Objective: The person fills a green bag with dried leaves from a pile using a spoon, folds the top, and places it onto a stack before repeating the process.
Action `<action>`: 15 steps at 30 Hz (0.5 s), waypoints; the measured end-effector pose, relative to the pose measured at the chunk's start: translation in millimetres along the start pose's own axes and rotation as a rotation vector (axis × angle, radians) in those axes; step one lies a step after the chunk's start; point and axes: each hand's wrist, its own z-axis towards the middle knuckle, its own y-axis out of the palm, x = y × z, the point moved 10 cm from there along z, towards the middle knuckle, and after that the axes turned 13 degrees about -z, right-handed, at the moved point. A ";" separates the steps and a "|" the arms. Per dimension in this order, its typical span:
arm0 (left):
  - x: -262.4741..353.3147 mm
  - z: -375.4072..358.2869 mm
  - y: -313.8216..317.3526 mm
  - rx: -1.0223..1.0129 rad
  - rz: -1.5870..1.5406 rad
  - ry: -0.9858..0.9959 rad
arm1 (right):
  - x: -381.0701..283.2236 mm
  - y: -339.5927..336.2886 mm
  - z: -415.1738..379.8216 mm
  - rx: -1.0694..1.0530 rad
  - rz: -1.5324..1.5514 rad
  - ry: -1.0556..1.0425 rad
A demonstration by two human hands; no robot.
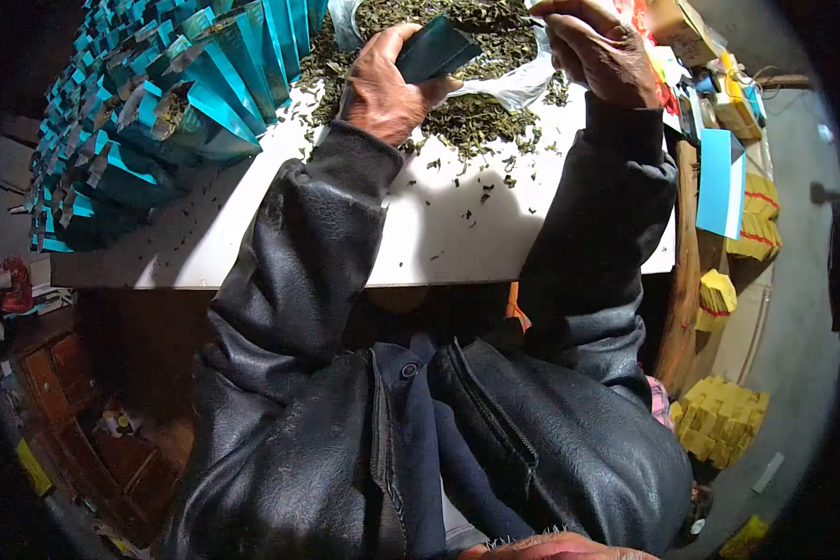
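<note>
My left hand point(381, 91) is wrapped round a dark teal packet point(437, 49), held over the white table point(401, 243). Dried leaves point(481, 121) lie in a heap beneath and around it, partly on clear plastic point(513, 86). To the right, my right hand point(607, 54) is raised above the table with its fingers bent together; whatever they may hold is too small to make out. Many upright teal packets point(243, 65) stand packed together on the left of the table, several with leaves showing at their tops.
A blue card or box point(717, 182) stands at the right edge beside a wooden post point(683, 261). Yellow bundles point(719, 420) are stacked low on the right. Boxes point(686, 33) and red plastic sit at the upper right. Wooden drawers point(61, 373) are at the lower left.
</note>
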 end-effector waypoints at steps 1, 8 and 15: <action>3.1 -0.3 -1.2 0.011 0.028 0.019 | 0.3 -1.1 -0.4 -0.001 0.000 0.000; -1.5 -0.9 0.9 0.003 -0.012 -0.075 | 10.6 -3.6 1.7 -0.020 0.123 -0.021; -3.3 -2.4 4.2 -0.029 0.032 -0.102 | -0.4 1.7 -1.5 -0.064 -0.074 -0.079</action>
